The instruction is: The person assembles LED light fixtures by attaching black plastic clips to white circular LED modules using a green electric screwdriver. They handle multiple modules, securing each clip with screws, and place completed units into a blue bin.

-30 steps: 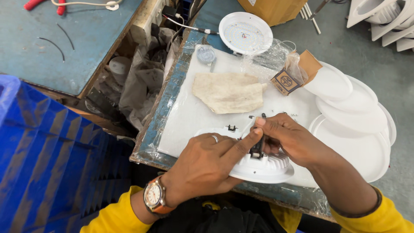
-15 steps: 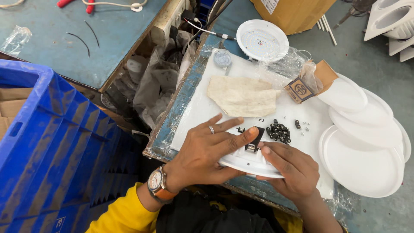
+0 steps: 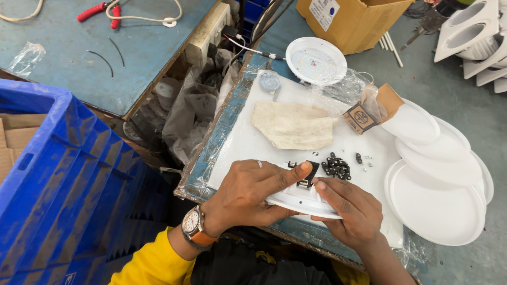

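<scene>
Both hands have come down near me. Left hand (image 3: 248, 192) grips the white disc (image 3: 303, 203) and presses the black clip (image 3: 307, 177). Right hand (image 3: 351, 214) now holds the disc's right edge. Spare clips (image 3: 336, 168) lie just beyond.

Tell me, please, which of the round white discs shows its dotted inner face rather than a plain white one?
The round disc at the far edge of the board, by the cardboard box. The stacked discs on the right are plain white.

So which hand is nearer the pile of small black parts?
Right. The right hand sits just below the pile of small black parts; the left hand lies farther off to its left.
</scene>
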{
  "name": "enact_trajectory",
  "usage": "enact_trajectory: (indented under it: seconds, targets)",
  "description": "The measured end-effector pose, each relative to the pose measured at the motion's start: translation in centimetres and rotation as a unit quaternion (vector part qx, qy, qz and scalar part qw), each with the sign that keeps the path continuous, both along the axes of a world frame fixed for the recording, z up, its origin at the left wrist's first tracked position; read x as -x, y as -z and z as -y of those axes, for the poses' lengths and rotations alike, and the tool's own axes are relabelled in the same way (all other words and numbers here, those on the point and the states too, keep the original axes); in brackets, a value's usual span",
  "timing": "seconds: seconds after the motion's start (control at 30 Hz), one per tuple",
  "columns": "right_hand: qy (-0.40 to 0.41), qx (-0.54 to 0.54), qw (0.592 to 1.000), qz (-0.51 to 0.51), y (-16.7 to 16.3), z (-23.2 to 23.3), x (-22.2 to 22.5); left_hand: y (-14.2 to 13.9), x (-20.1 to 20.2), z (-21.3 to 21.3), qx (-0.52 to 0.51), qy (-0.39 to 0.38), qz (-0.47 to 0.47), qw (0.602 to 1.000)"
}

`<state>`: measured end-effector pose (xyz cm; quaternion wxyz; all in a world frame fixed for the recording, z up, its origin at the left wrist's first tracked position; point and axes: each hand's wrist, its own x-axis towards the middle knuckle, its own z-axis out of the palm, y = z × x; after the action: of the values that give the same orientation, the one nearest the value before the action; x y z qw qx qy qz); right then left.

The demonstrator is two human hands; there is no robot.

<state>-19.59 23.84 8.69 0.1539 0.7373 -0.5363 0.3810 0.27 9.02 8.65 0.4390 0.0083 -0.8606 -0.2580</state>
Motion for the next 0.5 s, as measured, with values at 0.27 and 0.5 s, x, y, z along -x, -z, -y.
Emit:
enact_trajectory:
  seconds: [0.27,0.5]
  targets:
    - [0.173,0.005,0.973,0.154,-2.1,-2.2,4.2,-0.9,0.2,-1.4,0.027,0.005,0.021,0.999]
    - [0.335,-0.223,0.874,0.271,0.7,-2.1,12.6,-0.8,0.8,-1.8,0.033,0.005,0.057,0.998]
